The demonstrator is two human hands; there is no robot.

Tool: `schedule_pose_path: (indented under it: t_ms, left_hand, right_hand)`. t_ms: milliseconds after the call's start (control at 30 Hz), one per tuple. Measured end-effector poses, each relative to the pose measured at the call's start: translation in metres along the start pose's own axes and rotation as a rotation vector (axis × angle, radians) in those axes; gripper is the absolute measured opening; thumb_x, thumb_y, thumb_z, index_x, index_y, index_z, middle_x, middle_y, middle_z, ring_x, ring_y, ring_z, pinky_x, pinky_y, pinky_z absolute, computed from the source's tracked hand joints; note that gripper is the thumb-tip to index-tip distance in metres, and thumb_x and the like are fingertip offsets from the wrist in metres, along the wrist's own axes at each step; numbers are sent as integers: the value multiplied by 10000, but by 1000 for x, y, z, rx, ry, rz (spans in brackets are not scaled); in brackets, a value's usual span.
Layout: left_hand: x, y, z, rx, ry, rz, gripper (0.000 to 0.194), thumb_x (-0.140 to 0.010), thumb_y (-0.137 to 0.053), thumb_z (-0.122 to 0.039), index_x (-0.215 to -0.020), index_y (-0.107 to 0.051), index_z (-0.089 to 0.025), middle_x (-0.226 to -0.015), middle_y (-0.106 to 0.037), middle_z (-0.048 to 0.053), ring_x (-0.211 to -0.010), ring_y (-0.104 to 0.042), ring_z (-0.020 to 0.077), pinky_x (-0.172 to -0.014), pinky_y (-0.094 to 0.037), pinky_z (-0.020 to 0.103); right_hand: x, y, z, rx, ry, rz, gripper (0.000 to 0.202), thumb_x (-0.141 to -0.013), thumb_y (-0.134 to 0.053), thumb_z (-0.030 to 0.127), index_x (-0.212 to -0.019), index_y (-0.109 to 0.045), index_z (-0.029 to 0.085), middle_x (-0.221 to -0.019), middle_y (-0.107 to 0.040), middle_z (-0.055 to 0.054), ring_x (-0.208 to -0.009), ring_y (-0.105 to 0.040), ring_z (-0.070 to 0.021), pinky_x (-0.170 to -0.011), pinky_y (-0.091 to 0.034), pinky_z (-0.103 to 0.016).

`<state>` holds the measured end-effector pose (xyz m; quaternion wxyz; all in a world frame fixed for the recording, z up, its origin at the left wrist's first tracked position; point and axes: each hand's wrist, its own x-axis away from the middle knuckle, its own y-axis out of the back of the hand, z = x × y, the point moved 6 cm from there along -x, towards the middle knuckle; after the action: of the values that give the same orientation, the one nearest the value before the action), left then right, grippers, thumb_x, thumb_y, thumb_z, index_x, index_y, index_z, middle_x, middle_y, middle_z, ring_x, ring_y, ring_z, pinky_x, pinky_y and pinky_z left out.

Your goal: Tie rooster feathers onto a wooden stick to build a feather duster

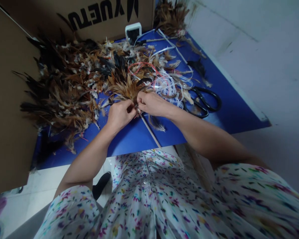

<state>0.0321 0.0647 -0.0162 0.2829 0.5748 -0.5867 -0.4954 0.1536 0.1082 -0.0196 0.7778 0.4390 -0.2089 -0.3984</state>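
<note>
A thin stick [150,130] runs from the near table edge up to a bunch of brown feathers [124,85]. Where stick and feathers meet, my left hand [121,114] is closed in a pinch, and my right hand [151,103] pinches just beside it on the right. The fingertips almost touch; they cover the joint, so the exact hold is partly hidden. Beyond my right hand lies a tangle of white and clear strips [165,87] with a red strand [143,64]. Black-handled scissors [209,99] rest to the right of the tangle.
Loose brown and black feathers [64,83] cover the left and back of the blue table [126,139]. A cardboard box [107,26] and a small white-framed device [133,32] stand at the back. Another feather bundle [170,16] is at the back right, by the wall.
</note>
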Motion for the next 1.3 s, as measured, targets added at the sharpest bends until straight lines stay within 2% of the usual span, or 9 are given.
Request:
schedule_pose_path:
  t_ms: [133, 300, 400, 500, 667, 1067, 1300]
  left_hand:
    - [0, 0, -1, 1, -11, 11, 141, -799, -570, -251, -802, -695, -186, -784, -734, 46, -697, -636, 164, -650, -413, 267]
    - [0, 1, -2, -9, -2, 29, 141, -805, -571, -264, -794, -692, -192, -789, -733, 47, -706, -634, 170, -658, -411, 275]
    - [0, 1, -2, -21, 9, 44, 138, -806, -574, -271, -787, -689, -198, -785, -730, 43, -715, -633, 172, -654, -405, 274]
    - [0, 0, -2, -33, 13, 62, 133, -805, -574, -265, -775, -687, -200, -779, -726, 42, -718, -631, 174, -652, -399, 275]
    - [0, 0, -1, -56, 9, 65, 143, -809, -568, -263, -771, -689, -197, -796, -731, 51, -720, -628, 184, -660, -401, 288]
    - [1, 2, 1, -67, 70, 57, 127, -769, -581, -252, -741, -692, -197, -753, -718, 53, -699, -623, 189, -639, -390, 287]
    - [1, 2, 1, -96, 77, 55, 145, -758, -577, -248, -739, -701, -176, -758, -724, 68, -711, -630, 195, -645, -386, 288]
  right_hand:
    - [2, 5, 2, -27, -16, 3, 173, -842, -514, 133, -967, -633, 145, -842, -697, -64, -743, -598, -156, -695, -393, -259]
    - [5, 11, -2, -178, -44, 72, 188, -853, -495, 109, -962, -645, 140, -663, -662, -6, -627, -600, -117, -658, -418, -226]
    - [4, 11, -8, -218, -46, 109, 166, -807, -565, 107, -935, -665, 140, -687, -682, -6, -651, -622, -116, -646, -429, -220]
    - [4, 11, -10, -185, -19, 131, 158, -758, -636, 103, -899, -699, 138, -757, -703, -18, -704, -637, -123, -660, -435, -225]
    - [4, 14, -6, -72, 44, 153, 142, -768, -635, 87, -831, -742, 156, -710, -680, -3, -725, -629, -128, -712, -426, -243]
    - [6, 16, -5, 16, 42, 143, 162, -777, -623, 106, -840, -761, 163, -733, -686, -33, -752, -628, -154, -722, -427, -269]
    - [7, 17, -4, 71, 52, 163, 177, -782, -608, 116, -867, -761, 141, -754, -692, -40, -730, -618, -138, -706, -416, -255]
